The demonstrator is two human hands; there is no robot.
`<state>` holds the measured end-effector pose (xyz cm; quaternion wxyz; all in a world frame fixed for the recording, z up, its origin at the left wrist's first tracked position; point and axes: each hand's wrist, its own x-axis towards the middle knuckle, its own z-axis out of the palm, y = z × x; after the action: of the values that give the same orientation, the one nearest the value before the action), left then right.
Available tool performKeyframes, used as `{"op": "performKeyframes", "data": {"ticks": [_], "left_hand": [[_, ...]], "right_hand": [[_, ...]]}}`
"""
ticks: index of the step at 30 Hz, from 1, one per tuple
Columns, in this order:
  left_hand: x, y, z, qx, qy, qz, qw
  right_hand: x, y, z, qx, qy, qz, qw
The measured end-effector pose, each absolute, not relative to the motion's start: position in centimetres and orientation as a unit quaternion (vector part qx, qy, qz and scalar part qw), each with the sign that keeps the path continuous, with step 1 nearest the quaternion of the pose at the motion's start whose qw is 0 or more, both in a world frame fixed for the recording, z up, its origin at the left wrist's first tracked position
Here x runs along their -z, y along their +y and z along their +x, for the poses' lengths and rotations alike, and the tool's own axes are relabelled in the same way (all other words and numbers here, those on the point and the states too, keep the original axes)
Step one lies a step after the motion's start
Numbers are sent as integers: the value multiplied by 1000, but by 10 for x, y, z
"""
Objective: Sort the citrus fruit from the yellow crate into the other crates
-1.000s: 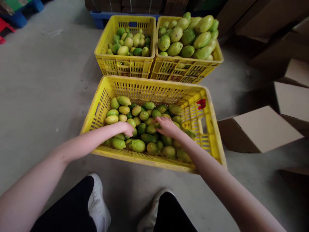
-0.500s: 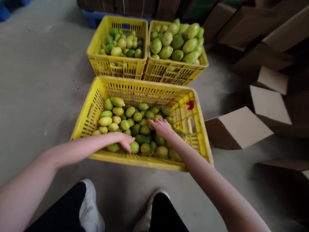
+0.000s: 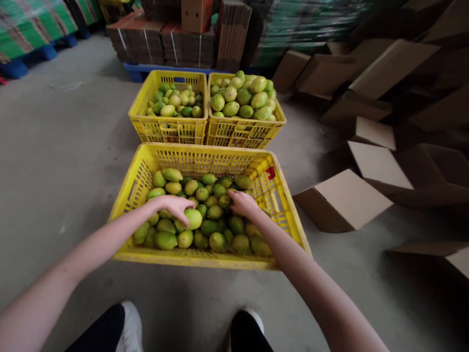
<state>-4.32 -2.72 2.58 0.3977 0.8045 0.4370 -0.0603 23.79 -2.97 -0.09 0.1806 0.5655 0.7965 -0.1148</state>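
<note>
yellow plastic, the nearest crate holds green fruits. from afar i have the left hand curled, thumb and fingers around a pale fruit atop the pile; the right hand dips among others, fingers partly hidden, so i cannot tell if they grip anything.

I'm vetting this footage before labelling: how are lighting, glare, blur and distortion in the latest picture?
Head view: dim, uneven light, with deep shadow around the cardboard boxes at right; head view: streaky glare on the shiny wrapping at top; head view: edges look soft and stretched; head view: fruit, left hand and right hand clearer, though fingertip detail is limited.
</note>
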Motion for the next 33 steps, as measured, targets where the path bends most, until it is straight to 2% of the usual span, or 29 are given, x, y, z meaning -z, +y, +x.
{"op": "performKeyframes", "data": {"ticks": [3, 7, 11, 14, 17, 22, 28, 33], "left_hand": [[-37, -11, -51, 39, 391, 738, 549], [-43, -11, -45, -99, 375, 591, 708], [-38, -18, -33, -233, 333, 418, 813], [-31, -19, -28, -256, 302, 309, 865], [-27, -17, -27, -289, 298, 213, 884], [-30, -13, -27, -372, 352, 88, 854], [-37, -15, -20, -413, 422, 53, 805], [-44, -18, -22, -401, 420, 61, 812]], "right_hand": [[1, -29, 243, 113, 777, 592, 182], [-2, -31, 245, 110, 756, 617, 188], [-9, -33, 245, 110, 744, 631, 192], [-14, -32, 250, 118, 740, 634, 188], [-15, -30, 256, 133, 739, 636, 182], [-13, -28, 261, 157, 725, 647, 177], [-19, -22, 264, 209, 664, 711, 102], [-17, -22, 268, 237, 673, 686, 143]]}}
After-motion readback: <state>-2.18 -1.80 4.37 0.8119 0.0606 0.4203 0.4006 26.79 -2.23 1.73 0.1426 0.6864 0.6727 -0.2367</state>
